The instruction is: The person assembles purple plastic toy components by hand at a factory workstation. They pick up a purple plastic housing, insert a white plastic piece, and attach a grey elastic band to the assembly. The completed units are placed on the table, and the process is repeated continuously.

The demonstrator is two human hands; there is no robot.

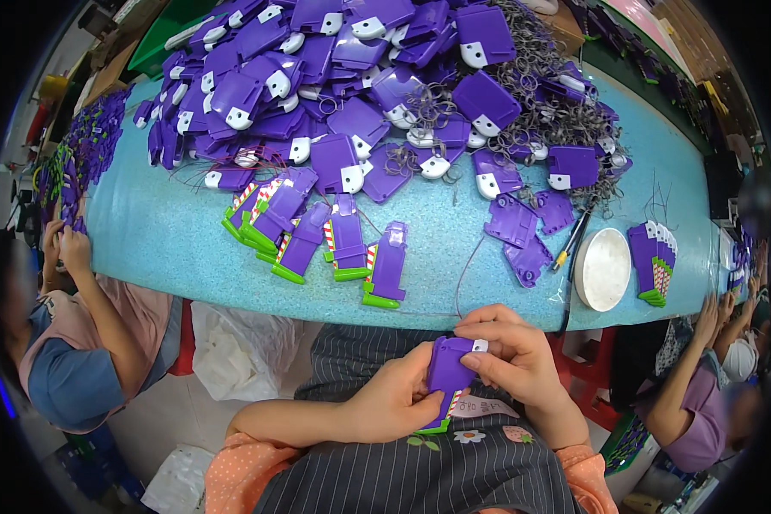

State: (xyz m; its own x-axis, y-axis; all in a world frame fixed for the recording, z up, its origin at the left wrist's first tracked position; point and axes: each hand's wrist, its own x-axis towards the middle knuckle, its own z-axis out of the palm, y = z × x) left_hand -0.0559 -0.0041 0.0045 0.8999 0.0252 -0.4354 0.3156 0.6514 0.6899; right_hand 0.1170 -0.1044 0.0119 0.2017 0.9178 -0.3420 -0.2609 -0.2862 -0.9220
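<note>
A broad turquoise bench (171, 240) with a speckled top spans the room, its edges bowed by the lens. Pale floor (158, 407) shows at near left. A red plastic stool (587, 364) stands at the bench's near right side. A green bin (156, 47) sits at the far left; a narrow blue light (7, 399) glows at the left rim.

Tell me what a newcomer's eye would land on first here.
Probably the big heap of purple pieces across the far side of the turquoise table. Next, at lower centre, the purple-and-green piece between left hand and right hand, then the white oval dish at right.
</note>
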